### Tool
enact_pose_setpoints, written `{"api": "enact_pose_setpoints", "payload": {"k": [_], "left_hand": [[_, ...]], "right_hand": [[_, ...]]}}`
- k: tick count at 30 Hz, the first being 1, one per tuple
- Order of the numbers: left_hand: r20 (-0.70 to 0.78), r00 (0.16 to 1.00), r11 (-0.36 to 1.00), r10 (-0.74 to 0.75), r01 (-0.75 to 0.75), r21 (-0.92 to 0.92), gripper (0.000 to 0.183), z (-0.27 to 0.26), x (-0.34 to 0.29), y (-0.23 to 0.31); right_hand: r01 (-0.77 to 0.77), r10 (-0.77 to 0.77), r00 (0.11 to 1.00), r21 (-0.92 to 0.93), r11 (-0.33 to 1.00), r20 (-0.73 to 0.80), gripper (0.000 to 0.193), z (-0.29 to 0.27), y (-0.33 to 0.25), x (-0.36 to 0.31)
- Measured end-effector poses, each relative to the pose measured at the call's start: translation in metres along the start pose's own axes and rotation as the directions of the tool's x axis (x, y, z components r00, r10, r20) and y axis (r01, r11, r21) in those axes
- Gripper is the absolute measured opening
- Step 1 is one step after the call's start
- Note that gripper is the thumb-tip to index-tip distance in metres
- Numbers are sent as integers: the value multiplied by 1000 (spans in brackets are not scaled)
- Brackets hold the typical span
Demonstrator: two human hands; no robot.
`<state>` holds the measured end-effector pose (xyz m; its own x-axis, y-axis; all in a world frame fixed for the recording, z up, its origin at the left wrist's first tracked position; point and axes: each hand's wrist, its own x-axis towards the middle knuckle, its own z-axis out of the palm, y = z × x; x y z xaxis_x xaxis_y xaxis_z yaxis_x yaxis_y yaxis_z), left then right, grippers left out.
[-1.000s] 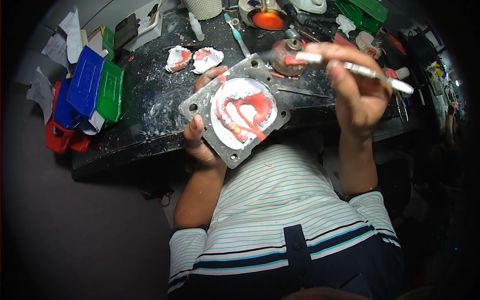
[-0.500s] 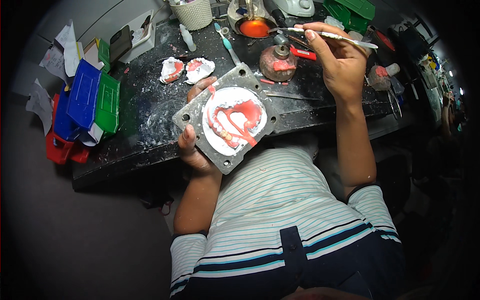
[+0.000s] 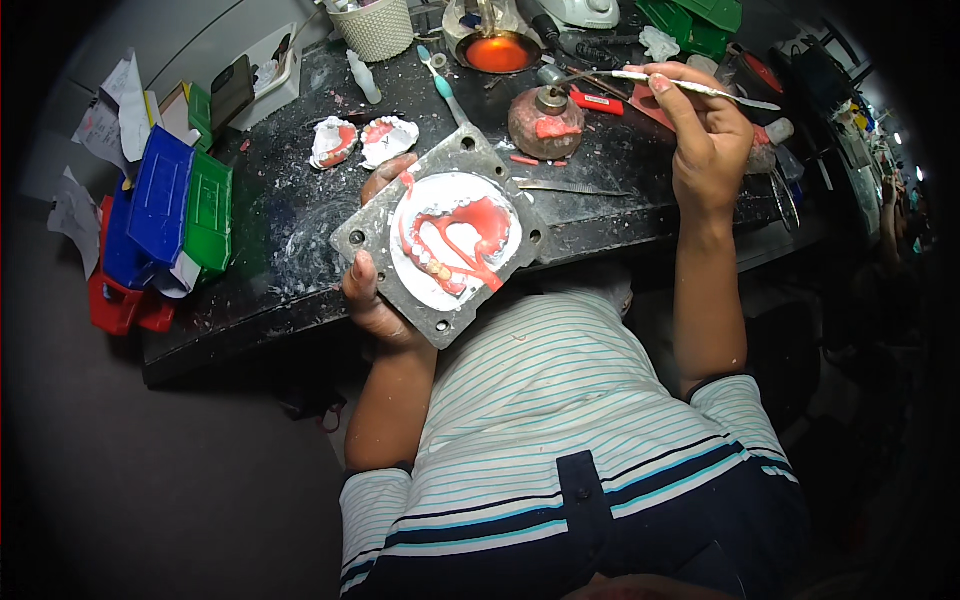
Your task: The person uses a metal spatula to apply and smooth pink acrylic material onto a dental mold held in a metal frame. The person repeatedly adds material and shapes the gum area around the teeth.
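My left hand grips a square grey metal denture flask by its left side, thumb in front, other fingers mostly hidden behind. Round white plaster fills it, bearing a pink wax denture with a row of teeth and pink strips running across. Pinched in my right hand is a slim wax knife. Its far end reaches left, close above the wick of a round glass spirit lamp with pink wax stuck on its side. No flame can be made out.
Behind the lamp sit a pan of orange-red liquid and a red lighter. A toothbrush, a thin metal tool and two plaster dental casts lie around the flask. Blue and green bins stand left.
My right hand has shifted right and a little lower, bringing the wax knife's end from beside the pan to above the lamp. The flask stays in my left hand, slightly further left in view.
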<state>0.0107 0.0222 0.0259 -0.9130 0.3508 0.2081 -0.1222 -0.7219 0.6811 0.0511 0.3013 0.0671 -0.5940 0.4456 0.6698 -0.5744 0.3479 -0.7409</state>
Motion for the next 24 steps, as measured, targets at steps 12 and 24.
{"api": "enact_pose_setpoints", "payload": {"k": [12, 24], "left_hand": [[17, 1000, 999, 6, -5, -41, 99, 0, 2, -4], [85, 996, 999, -6, 10, -46, 99, -12, 0, -7]], "right_hand": [[119, -187, 908, 198, 973, 376, 17, 54, -52, -44], [95, -171, 918, 219, 971, 357, 15, 72, -48, -53]]}}
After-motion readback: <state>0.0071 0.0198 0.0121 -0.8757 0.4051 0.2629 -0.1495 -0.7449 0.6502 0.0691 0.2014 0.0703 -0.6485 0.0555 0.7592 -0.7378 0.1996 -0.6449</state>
